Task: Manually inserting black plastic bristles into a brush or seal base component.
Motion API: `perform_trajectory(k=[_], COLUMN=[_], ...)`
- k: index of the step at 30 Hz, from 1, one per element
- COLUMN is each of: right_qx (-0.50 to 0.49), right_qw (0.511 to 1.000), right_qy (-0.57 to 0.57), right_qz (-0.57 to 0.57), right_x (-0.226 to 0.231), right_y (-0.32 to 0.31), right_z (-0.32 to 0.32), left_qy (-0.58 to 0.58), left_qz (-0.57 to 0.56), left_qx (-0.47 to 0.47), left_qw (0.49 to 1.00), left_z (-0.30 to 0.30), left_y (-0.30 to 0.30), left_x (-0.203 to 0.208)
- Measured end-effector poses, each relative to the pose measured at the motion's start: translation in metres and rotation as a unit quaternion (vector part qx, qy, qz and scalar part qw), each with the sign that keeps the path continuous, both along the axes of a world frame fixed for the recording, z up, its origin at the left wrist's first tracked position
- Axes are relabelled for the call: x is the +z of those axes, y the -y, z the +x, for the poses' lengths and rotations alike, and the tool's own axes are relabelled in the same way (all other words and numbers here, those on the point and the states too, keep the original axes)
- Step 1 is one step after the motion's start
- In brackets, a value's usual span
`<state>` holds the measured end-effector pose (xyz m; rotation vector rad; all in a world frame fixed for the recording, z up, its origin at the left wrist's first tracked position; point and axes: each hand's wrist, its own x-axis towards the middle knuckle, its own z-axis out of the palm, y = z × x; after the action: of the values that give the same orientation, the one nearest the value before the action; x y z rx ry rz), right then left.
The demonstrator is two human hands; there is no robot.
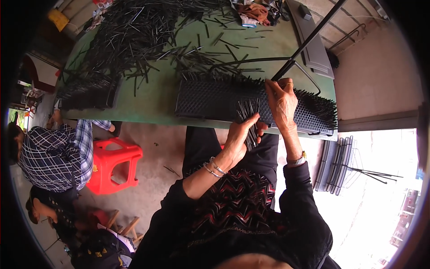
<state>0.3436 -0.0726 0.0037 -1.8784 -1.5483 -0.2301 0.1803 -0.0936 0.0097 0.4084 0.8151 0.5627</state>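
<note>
My left hand point(239, 134) is closed round a bundle of thin black sticks point(247, 110), held upright at the table's near edge. In front of me lies a long black tray point(210, 99) full of round holes. Sticks stand packed in its far rows and at its right end. Over the tray's far rows, right of the bundle, my right hand point(281, 101) is pinched, fingertips down among the standing sticks. Whatever is between those fingertips is hidden.
Loose black sticks point(130, 36) heap across the green table point(152, 105). A black metal pole point(313, 36) crosses it, right of grey panels point(307, 45). At left, a person in a checked shirt point(53, 152) works at another tray point(92, 92) beside a red stool point(114, 163). Racks point(336, 166) stand lower right.
</note>
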Motion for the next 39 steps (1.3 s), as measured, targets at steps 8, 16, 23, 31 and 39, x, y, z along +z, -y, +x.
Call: perform_trajectory(k=[8, 16, 23, 31, 39], right_qx=[0.125, 0.202, 0.16, 0.058, 0.022], right_qw=[0.931, 0.798, 0.833, 0.943, 0.983], right_qy=[-0.321, -0.528, -0.505, -0.322, -0.166], right_qz=[-0.117, -0.209, -0.162, 0.065, 0.071], right_x=[0.028, 0.023, 0.031, 0.007, -0.001], right_y=[0.021, 0.036, 0.041, 0.01, 0.009], right_z=[0.0, 0.012, 0.02, 0.023, 0.022], left_qy=[-0.008, -0.005, -0.033, 0.031, 0.004], left_qz=[0.066, 0.053, -0.023, -0.063, -0.123], left_qx=[0.041, -0.027, 0.003, 0.017, 0.051], left_qw=[0.997, 0.998, 0.999, 0.997, 0.991], left_z=[0.004, 0.002, 0.004, 0.013, 0.01], left_y=[-0.003, 0.003, 0.007, 0.018, 0.028], left_x=[0.001, 0.004, -0.011, -0.009, -0.029])
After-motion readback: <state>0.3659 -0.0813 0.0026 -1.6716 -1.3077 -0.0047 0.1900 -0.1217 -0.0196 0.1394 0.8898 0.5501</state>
